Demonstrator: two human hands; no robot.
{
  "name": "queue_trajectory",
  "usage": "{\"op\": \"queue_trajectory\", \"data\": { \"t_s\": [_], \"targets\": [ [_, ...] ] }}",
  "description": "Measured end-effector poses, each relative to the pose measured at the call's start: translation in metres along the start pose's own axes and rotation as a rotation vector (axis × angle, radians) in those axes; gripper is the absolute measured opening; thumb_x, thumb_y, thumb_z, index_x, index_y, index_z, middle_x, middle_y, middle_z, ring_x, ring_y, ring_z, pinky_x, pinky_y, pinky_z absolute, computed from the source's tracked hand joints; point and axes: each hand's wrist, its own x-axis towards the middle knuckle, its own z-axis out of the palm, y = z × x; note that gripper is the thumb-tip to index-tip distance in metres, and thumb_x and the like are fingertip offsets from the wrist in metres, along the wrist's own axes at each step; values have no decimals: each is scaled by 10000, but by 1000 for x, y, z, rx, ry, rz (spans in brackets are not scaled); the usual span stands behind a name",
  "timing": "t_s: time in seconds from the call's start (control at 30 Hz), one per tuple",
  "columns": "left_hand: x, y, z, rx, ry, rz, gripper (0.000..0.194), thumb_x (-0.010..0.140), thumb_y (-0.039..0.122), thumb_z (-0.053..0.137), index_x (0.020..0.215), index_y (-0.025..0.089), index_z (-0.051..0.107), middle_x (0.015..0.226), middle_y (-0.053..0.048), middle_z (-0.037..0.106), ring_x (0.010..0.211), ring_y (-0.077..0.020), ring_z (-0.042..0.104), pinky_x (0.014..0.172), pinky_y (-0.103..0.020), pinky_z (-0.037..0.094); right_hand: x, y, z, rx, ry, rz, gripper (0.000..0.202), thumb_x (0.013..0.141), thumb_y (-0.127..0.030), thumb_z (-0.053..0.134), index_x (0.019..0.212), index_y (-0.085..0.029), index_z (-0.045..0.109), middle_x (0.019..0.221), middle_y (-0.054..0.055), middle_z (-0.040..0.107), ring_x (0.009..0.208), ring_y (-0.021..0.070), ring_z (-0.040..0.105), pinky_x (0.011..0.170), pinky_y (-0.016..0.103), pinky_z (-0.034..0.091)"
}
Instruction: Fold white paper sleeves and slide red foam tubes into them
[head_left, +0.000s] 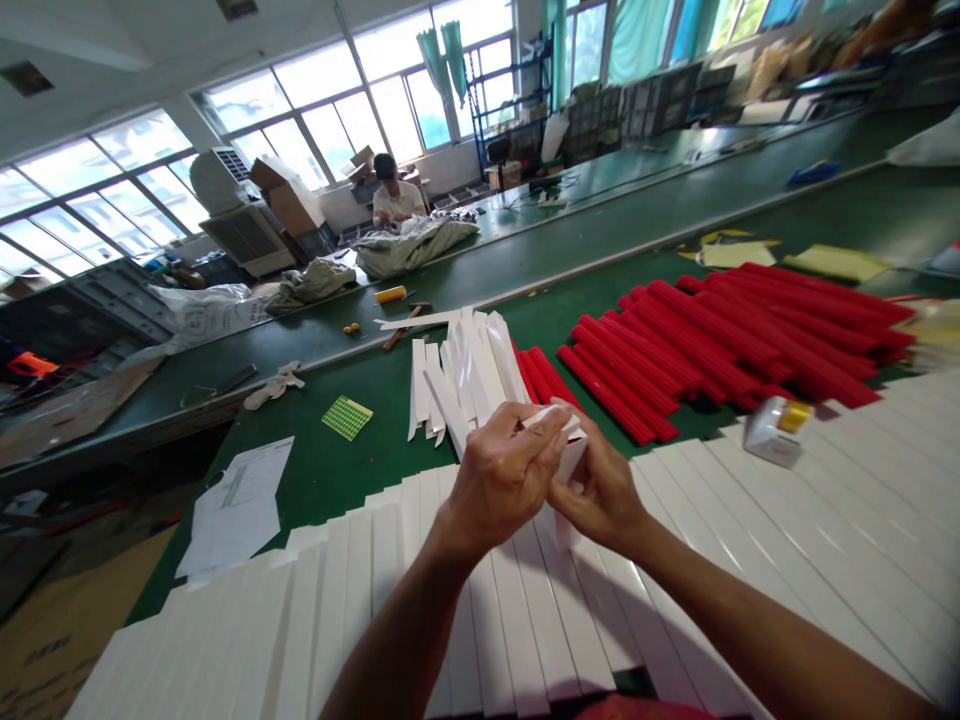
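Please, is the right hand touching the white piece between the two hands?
Touching. The head view shows the right hand gripping the white piece at its side, with the thumb against it.

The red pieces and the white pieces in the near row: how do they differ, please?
The red pieces look rounded; the white pieces have flat faces. The red pieces look duller; the white pieces show glossy reflections. The red pieces lie farther off, partly heaped; the white pieces lie nearer, side by side. Both are long and narrow, on the green table.
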Motion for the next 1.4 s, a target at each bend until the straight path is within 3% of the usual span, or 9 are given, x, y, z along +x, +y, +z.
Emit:
{"op": "queue_trajectory", "data": {
  "t_s": [0.13, 0.3, 0.5, 0.67, 0.77, 0.83, 1.03, 1.23, 1.4],
  "targets": [
    [0, 0, -3, -16, -31, -6, 273, 966, 198, 518, 1192, 148, 664, 1051, -114, 685, 970, -158, 650, 818, -306, 582, 1, 2, 0, 10, -5, -2, 720, 816, -230, 633, 1478, -185, 356, 1300, 161, 600, 1151, 269, 637, 928, 380, 568],
    [-3, -5, 1, -44, 42, -63, 272, 971, 218, 516, 1186, 170, 675, 1022, -100, 681, 927, -145, 650, 796, -297, 576, 6, 3, 4, 14, -15, 20, 687, 819, -241, 642, 1454, -167, 389, 1249, 161, 632, 1095, 256, 665, 847, 327, 591],
    [-4, -7, 11, 11, 90, -65, 284, 974, 234, 516, 1210, 172, 662, 1028, -99, 670, 920, -145, 639, 791, -301, 573, 9, 4, 4, -13, -2, -8, 686, 808, -223, 634, 1448, -172, 392, 1266, 166, 622, 1108, 279, 655, 886, 382, 580],
    [2, -7, 4, 88, -12, -40, 293, 977, 255, 509, 1209, 165, 664, 1005, -102, 652, 855, -143, 641, 740, -294, 574, 11, 4, 2, -15, -24, 0, 655, 804, -207, 613, 1424, -170, 404, 1205, 151, 641, 1020, 267, 676, 879, 398, 578],
    [7, -6, -9, 144, -145, 3, 303, 985, 287, 491, 1225, 200, 654, 985, -85, 652, 816, -137, 646, 701, -282, 578, 12, 4, 2, 14, -36, -22, 613, 795, -202, 605, 1382, -177, 430, 1161, 133, 645, 995, 254, 674, 871, 388, 575],
    [9, -6, -16, 171, -214, 53, 307, 989, 295, 483, 1234, 200, 642, 1093, -100, 662, 925, -159, 663, 769, -306, 590, 13, 5, 2, 49, -54, -25, 577, 788, -189, 595, 1346, -184, 449, 1108, 114, 650, 934, 234, 675, 838, 372, 580],
    [2, -9, -9, 273, -203, 223, 344, 968, 210, 492, 1289, 113, 568, 1356, -121, 605, 1261, -232, 562, 1045, -414, 511, 15, 9, 2, 170, -98, -9, 486, 741, -131, 564, 1217, -200, 490, 1049, 76, 635, 853, 197, 649, 738, 321, 577],
    [2, -3, -6, 381, -223, 332, 397, 922, 157, 530, 1306, 55, 545, 1333, -176, 613, 1223, -294, 600, 932, -446, 571, 18, 8, -8, 203, -170, -14, 597, 723, -129, 570, 1301, -205, 443, 1087, 78, 634, 812, 177, 631, 724, 310, 568],
    [9, -4, -5, 396, -234, 379, 371, 900, 136, 540, 1255, 41, 584, 1264, -198, 652, 1154, -303, 646, 882, -427, 577, 25, 6, -12, 339, -170, -18, 497, 692, -115, 556, 1179, -198, 497, 999, 32, 635, 798, 145, 610, 741, 271, 551]
  ]
}}
